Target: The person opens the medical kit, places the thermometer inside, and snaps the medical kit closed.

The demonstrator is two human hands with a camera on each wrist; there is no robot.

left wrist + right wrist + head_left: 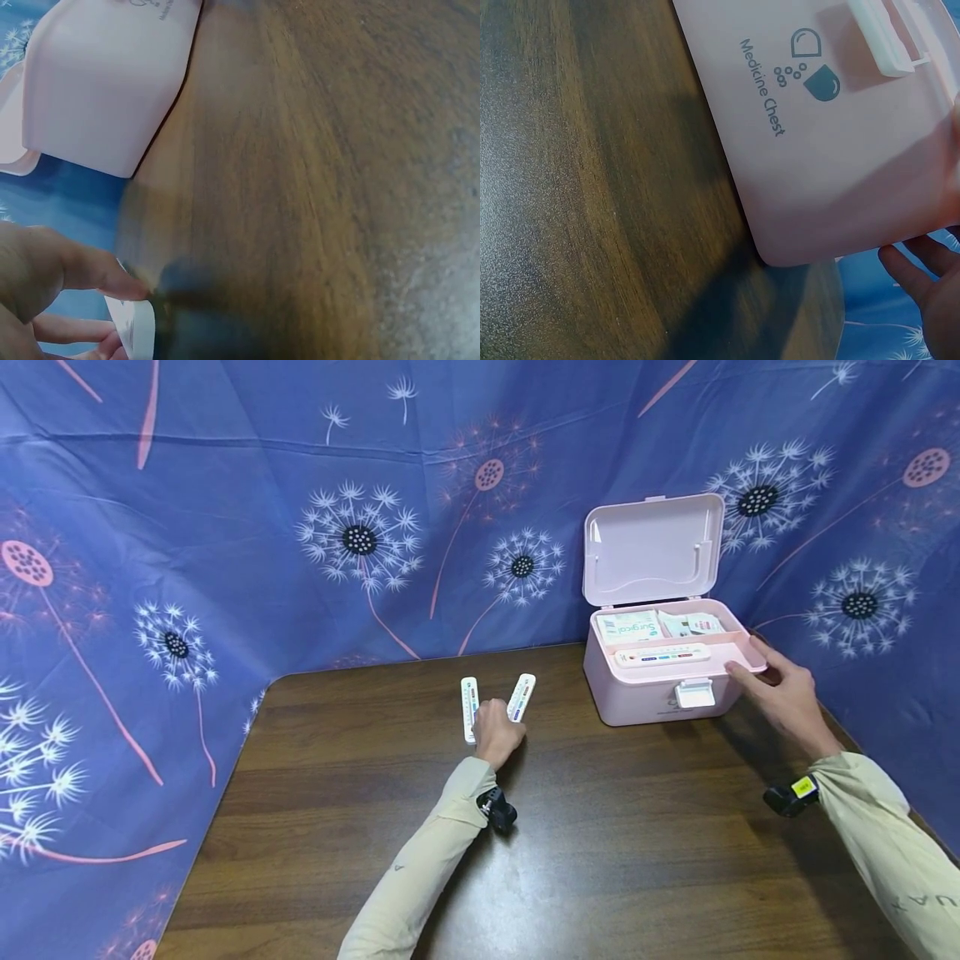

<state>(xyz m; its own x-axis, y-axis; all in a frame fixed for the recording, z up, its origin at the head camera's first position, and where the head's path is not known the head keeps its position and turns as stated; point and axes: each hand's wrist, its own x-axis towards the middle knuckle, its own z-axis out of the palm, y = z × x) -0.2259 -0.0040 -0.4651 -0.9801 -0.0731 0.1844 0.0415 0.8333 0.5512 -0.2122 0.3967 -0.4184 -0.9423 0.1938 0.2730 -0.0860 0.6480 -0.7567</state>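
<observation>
My left hand point(498, 732) pinches the near end of a white strip thermometer point(522, 695) with a scale and coloured blocks. The left wrist view shows thumb and fingers on either side of its white end point(141, 330). Just left of that hand, a second strip thermometer point(469, 706) lies on the table. My right hand point(783, 693) grips the right front corner of a pink medicine chest point(637, 697), its thumb at the front rim and its other fingers along the side. A third strip thermometer point(662, 655) lies in the chest's front compartment.
The chest's lid point(652, 550) stands raised at the back. A box marked Surgical point(630, 626) and a white-green packet point(690, 624) fill the rear compartments. A white latch point(695, 693) hangs at the front. Blue dandelion-print cloth point(262, 527) hangs behind the wooden table point(337, 827).
</observation>
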